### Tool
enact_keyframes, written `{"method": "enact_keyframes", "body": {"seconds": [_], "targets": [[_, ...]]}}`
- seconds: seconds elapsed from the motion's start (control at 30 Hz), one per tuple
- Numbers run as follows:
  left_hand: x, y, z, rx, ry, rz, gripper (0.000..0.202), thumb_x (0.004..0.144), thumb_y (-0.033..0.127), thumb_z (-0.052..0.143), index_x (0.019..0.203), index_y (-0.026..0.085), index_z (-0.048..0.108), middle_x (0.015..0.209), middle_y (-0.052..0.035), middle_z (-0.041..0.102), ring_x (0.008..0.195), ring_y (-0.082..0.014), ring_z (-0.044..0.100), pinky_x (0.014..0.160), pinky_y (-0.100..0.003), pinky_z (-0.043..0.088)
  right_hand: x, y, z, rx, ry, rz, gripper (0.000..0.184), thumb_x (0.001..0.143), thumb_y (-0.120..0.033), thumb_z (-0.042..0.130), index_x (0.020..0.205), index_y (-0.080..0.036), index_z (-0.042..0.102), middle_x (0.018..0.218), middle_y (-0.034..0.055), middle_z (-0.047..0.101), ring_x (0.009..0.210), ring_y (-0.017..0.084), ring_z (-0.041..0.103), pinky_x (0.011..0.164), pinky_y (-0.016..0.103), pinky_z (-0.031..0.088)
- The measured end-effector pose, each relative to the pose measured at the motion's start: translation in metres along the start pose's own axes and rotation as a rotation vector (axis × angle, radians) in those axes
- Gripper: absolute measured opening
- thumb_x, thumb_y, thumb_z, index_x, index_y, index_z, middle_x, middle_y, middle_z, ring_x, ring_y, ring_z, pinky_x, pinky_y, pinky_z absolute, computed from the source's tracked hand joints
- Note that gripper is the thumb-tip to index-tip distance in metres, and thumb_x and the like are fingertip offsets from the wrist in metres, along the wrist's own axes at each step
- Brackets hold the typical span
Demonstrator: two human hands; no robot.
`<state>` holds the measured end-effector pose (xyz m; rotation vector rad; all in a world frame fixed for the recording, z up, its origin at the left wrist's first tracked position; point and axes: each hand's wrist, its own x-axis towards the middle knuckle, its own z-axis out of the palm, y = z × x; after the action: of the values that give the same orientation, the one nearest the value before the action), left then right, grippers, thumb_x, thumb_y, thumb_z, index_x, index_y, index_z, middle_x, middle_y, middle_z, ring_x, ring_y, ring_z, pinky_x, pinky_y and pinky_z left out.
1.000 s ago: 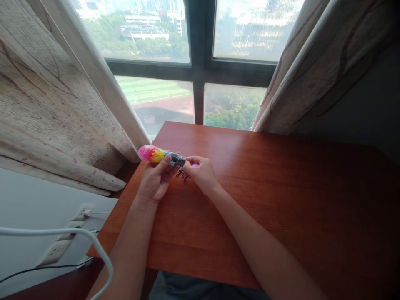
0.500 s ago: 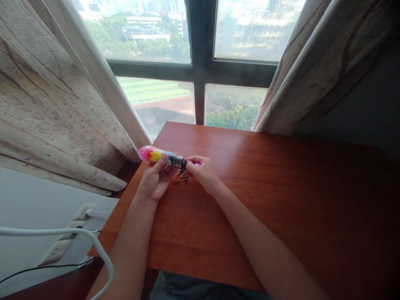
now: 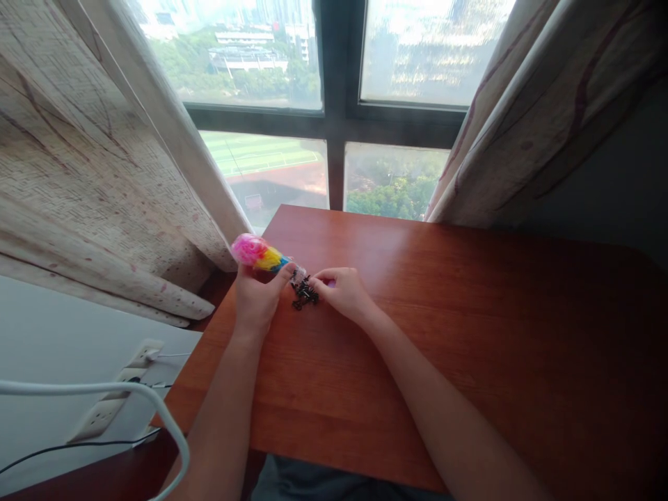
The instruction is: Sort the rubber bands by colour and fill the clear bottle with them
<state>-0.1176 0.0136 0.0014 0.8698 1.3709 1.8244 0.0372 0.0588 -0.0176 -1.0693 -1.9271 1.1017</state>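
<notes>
My left hand (image 3: pixel 257 298) is closed around a clear tube (image 3: pixel 264 256) packed with pink, yellow and blue bits, tilted with its open mouth down towards the wooden table (image 3: pixel 470 334). A small heap of black pieces (image 3: pixel 303 293) lies on the table just below the tube's mouth. My right hand (image 3: pixel 344 291) rests beside the heap, fingers pinched on a small pink thing, likely the tube's cap, which is mostly hidden.
Patterned curtains hang at the left (image 3: pixel 94 174) and right (image 3: pixel 532 104) of a dark-framed window (image 3: pixel 337 118). A white cable (image 3: pixel 130 396) and wall sockets (image 3: pixel 109 403) sit below the table's left edge.
The left hand has tipped the tube steeper, its pink end rising. More black pieces have spilled out into a heap on the table. The right hand stays beside it.
</notes>
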Motion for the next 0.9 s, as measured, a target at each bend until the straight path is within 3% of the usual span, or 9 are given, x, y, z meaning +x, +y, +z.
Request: {"method": "enact_keyframes", "body": {"seconds": [0.13,0.4,0.57,0.77,0.9], "targets": [[-0.001,-0.005,0.0,0.104,-0.07,0.067,0.054,0.052,0.005,0.087,0.1,0.018,0.065,0.09,-0.0019,0.076,0.084,-0.0172,0.072,0.079,-0.023,0.057,0.001,0.001,-0.001,-0.025,0.041,0.019,0.018,0.083,-0.025,0.062,0.077,-0.018,0.077,0.073,0.0022,0.075,0.069,0.016,0.066,0.062,0.023,0.043],[0.0,-0.014,0.0,0.3,-0.157,0.161,0.044,0.06,0.03,0.087,0.097,0.016,0.068,0.093,-0.005,0.075,0.086,-0.0211,0.071,0.079,-0.031,0.058,-0.001,0.002,0.001,0.004,0.102,0.011,0.012,0.081,-0.021,0.063,0.083,-0.02,0.075,0.078,-0.0004,0.075,0.072,0.014,0.068,0.068,0.022,0.047],[0.0,-0.016,0.001,0.363,-0.103,0.157,0.039,0.06,0.032,0.087,0.093,0.016,0.072,0.088,-0.0047,0.076,0.082,-0.0218,0.071,0.078,-0.031,0.058,-0.002,0.001,0.003,0.047,0.118,-0.039,0.013,0.081,-0.021,0.065,0.09,-0.021,0.074,0.088,0.0003,0.075,0.079,0.015,0.068,0.074,0.024,0.05],[-0.001,-0.012,0.006,0.179,-0.098,0.07,0.046,0.058,0.027,0.088,0.098,0.014,0.07,0.098,-0.008,0.076,0.087,-0.0223,0.072,0.08,-0.032,0.059,-0.001,0.003,0.004,0.049,0.133,-0.059,0.013,0.082,-0.024,0.065,0.092,-0.02,0.073,0.087,0.0012,0.075,0.08,0.016,0.068,0.075,0.026,0.051],[-0.003,-0.01,0.008,0.235,-0.012,0.088,0.041,0.06,0.03,0.087,0.093,0.012,0.071,0.092,-0.0085,0.077,0.083,-0.0229,0.073,0.077,-0.032,0.059,-0.001,0.003,0.002,0.041,0.135,-0.068,0.012,0.082,-0.023,0.065,0.09,-0.02,0.073,0.091,0.0022,0.075,0.085,0.017,0.069,0.079,0.026,0.051]]}}
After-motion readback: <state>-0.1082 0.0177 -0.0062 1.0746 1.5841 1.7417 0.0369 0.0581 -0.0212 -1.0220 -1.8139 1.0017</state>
